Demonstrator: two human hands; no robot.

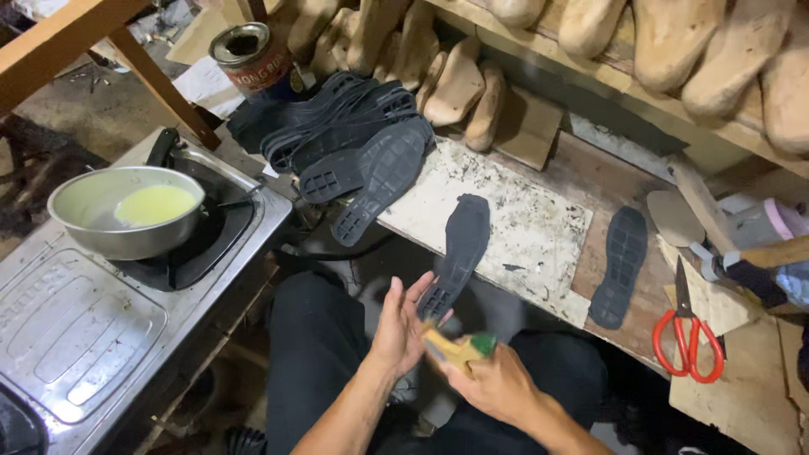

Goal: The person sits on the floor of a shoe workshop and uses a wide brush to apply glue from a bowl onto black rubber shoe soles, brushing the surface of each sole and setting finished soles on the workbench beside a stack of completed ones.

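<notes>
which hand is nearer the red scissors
Right. The right hand is just left of the red scissors; the left hand is farther left, beyond it, on a black sole.

- A shoemaker's workshop, cramped and well worn.
- Wooden lasts (pixel 674 34) crowd the shelf (pixel 590 84) above the desk (pixel 581 177), more leaning below it.
- A stack of black rubber soles (pixel 337 118) lies on the desk, with single soles (pixel 459 244) spread over a stained board (pixel 531 227).
- Red scissors (pixel 687 333) and a glue tin (pixel 251 55) sit within reach.
- A gas stove (pixel 126 278) beside the desk carries a pan (pixel 126 211) of yellowish liquid.
</notes>
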